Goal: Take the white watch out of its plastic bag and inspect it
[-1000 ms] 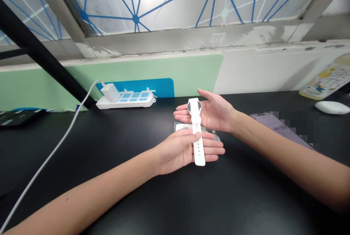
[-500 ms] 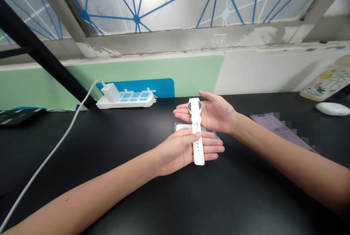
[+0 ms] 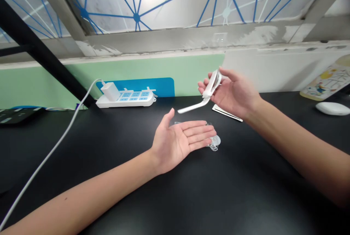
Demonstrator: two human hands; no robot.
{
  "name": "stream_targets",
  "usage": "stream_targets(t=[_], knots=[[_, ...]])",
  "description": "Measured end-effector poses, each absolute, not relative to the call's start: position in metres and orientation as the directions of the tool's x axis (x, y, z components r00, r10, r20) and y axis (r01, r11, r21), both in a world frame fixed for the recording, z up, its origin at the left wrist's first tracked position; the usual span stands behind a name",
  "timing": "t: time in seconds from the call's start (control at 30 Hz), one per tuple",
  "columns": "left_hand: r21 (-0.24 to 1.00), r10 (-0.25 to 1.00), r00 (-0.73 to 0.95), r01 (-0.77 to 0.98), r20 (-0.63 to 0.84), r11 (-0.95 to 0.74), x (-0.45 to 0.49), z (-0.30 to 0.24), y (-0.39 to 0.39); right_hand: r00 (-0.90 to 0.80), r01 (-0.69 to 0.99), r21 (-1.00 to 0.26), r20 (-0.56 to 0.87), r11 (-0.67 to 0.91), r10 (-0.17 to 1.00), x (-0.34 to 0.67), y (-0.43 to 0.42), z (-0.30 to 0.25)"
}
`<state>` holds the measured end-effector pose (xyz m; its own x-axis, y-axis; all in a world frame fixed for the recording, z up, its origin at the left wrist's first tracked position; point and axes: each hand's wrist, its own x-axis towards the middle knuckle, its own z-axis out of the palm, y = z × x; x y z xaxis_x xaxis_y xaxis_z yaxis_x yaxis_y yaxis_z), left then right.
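Observation:
A white wristwatch (image 3: 210,90) is up off the black desk in my right hand (image 3: 236,91). Its case end rests between the thumb and the fingers, and the loose strap end hangs down to the left. My left hand (image 3: 177,142) lies palm up with its fingers stretched out and nothing in it. Beneath and behind those fingertips shows a clear plastic item with a small beaded chain (image 3: 214,148), partly covered. A slim white strip with a dark line (image 3: 228,113) lies on the desk below my right hand.
A white power strip (image 3: 128,99) with a plugged-in charger (image 3: 110,91) stands by the wall, its white cable (image 3: 58,144) running down the left side. At the right are a white rounded case (image 3: 333,108) and a printed bottle (image 3: 328,78). A black bar (image 3: 49,49) slants at upper left.
The watch has left my left hand and risen in my right hand, tilting. My left hand has opened its thumb. The slim white strip now shows; the phone is now hidden behind my right arm.

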<state>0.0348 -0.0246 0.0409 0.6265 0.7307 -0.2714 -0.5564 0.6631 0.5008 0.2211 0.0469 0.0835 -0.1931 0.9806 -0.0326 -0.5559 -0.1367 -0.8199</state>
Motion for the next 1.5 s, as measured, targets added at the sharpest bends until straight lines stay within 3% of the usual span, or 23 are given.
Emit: stream_targets(t=[0.07,0.2,0.37,0.5,0.73,0.9,1.03,1.1,1.23,1.5], knots=[[0.514,0.756,0.598,-0.575,-0.266,0.636,0.034,0.043,-0.025,-0.163,-0.491,-0.870,0.037,-0.048,0.986,0.222,0.046,0.085],[0.573,0.794,0.570,-0.586,-0.211,0.573,0.034,0.044,-0.026,-0.317,-0.223,-0.974,0.097,0.025,0.944,0.211,0.035,0.082],[0.753,0.809,0.577,-0.485,-0.107,0.445,0.037,0.039,-0.029,-0.296,0.092,-0.959,0.232,0.270,0.927,0.198,0.024,0.072],[0.835,0.807,0.577,-0.377,-0.126,0.401,0.039,0.033,-0.032,-0.337,0.210,-0.950,0.152,0.232,0.929,0.196,0.024,0.065],[0.802,0.769,0.608,-0.352,-0.197,0.483,0.039,0.033,-0.032,-0.376,0.265,-0.945,0.080,0.190,0.923,0.201,0.029,0.063],[0.822,0.738,0.640,-0.290,-0.214,0.490,0.039,0.035,-0.032,-0.458,0.130,-0.989,0.004,0.071,0.889,0.202,0.032,0.060],[0.830,0.729,0.649,-0.269,-0.219,0.489,0.039,0.035,-0.034,-0.672,-0.052,-0.933,-0.231,-0.356,0.703,0.201,0.032,0.059],[0.820,0.723,0.648,-0.265,-0.238,0.507,0.039,0.034,-0.035,-0.726,-0.155,-0.856,-0.240,-0.492,0.645,0.199,0.031,0.060],[0.799,0.725,0.626,-0.261,-0.287,0.542,0.039,0.033,-0.033,-0.720,-0.288,-0.797,-0.185,-0.531,0.669,0.198,0.029,0.064],[0.786,0.714,0.615,-0.237,-0.334,0.571,0.040,0.034,-0.033,-0.713,-0.320,-0.786,-0.169,-0.530,0.681,0.199,0.029,0.063]])
